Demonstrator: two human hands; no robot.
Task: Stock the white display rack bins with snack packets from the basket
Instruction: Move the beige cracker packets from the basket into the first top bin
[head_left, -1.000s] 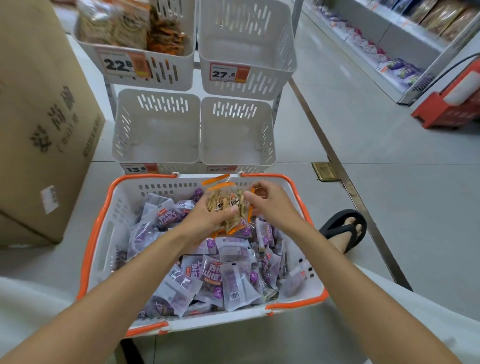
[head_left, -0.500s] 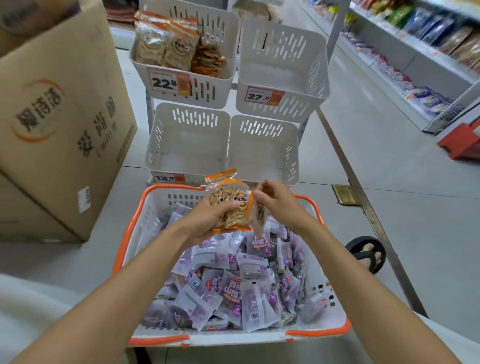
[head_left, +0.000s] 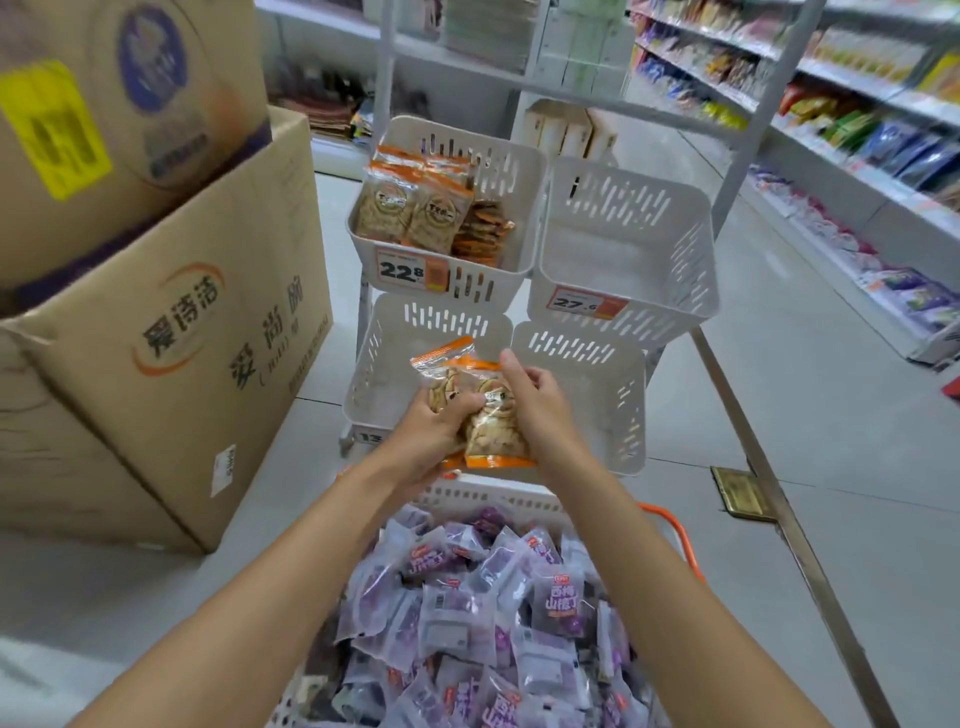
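My left hand (head_left: 428, 428) and my right hand (head_left: 537, 402) together grip a small bunch of orange-edged cracker packets (head_left: 485, 421), held above the far rim of the basket (head_left: 675, 530) and in front of the lower bins of the white display rack (head_left: 628, 312). The basket is white with an orange rim and holds several purple snack packets (head_left: 478, 613). The upper left bin (head_left: 467, 283), tagged 22.8, contains matching orange cracker packets (head_left: 415, 205). The upper right bin (head_left: 634, 249), tagged 27.6, and both lower bins (head_left: 587, 374) look bare inside.
Large cardboard boxes (head_left: 171, 332) are stacked on the floor to the left, close to the rack. Store shelving (head_left: 852, 130) with packaged goods runs along the right side of the aisle. A metal floor strip (head_left: 769, 483) crosses the tiles on the right.
Both hands have lifted the orange packets out of the basket and forward toward the rack. My view has tilted upward, so the rack and shelves show more fully.
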